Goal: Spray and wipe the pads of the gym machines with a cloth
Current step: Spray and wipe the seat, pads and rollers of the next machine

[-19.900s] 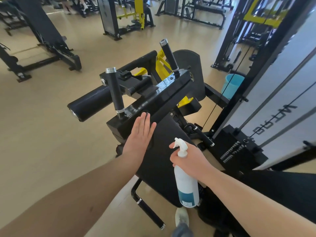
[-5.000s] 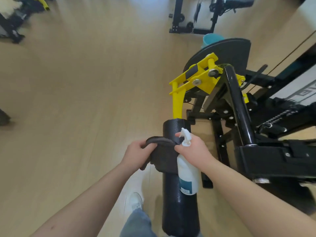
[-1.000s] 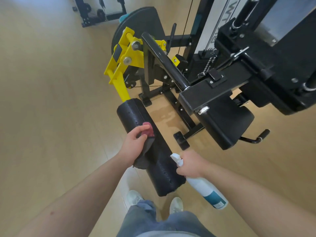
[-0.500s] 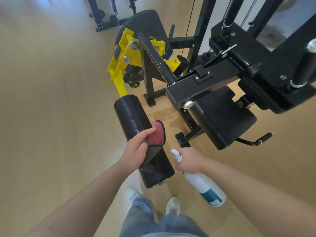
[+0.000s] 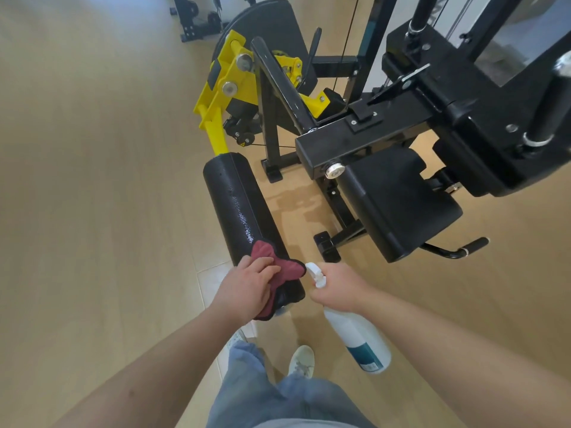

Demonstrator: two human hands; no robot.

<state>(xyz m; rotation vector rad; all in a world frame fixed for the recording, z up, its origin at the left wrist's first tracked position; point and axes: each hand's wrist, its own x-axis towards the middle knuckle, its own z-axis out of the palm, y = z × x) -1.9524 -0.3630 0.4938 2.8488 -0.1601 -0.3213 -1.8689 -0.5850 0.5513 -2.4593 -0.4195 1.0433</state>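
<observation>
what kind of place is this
Most likely a gym. A black roller pad sits on a yellow lever arm of a cable weight machine, with a flat black pad beside it and another machine's frame farther off.

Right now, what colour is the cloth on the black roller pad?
The cloth is dark red with a black edge; the head view shows it.

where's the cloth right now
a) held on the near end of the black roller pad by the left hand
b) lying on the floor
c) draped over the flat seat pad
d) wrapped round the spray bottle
a: the left hand holds the cloth against the near end of the roller pad, while the right hand grips the spray bottle beside it.
</observation>
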